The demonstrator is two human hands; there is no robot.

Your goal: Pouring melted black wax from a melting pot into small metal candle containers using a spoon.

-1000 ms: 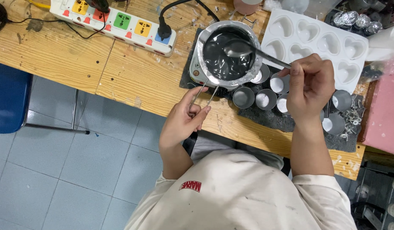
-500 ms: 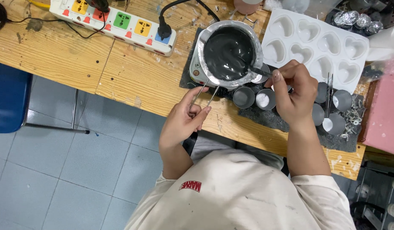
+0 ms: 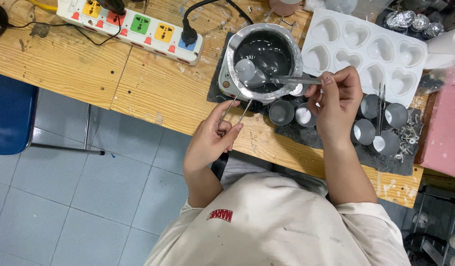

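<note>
Left hand (image 3: 211, 139) pinches the pot's wire handle (image 3: 235, 107); right hand (image 3: 337, 102) grips a spoon (image 3: 266, 78).

The spoon's bowl, sunk half a second ago, now rides above the grey liquid at the pot's (image 3: 265, 60) eight o'clock; small cups (image 3: 281, 112) sit at five o'clock.

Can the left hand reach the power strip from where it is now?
Probably yes. The left hand holds the wire handle of the metal pot, so it must let go first. The bare wooden table between it and the power strip leaves the way free.
</note>
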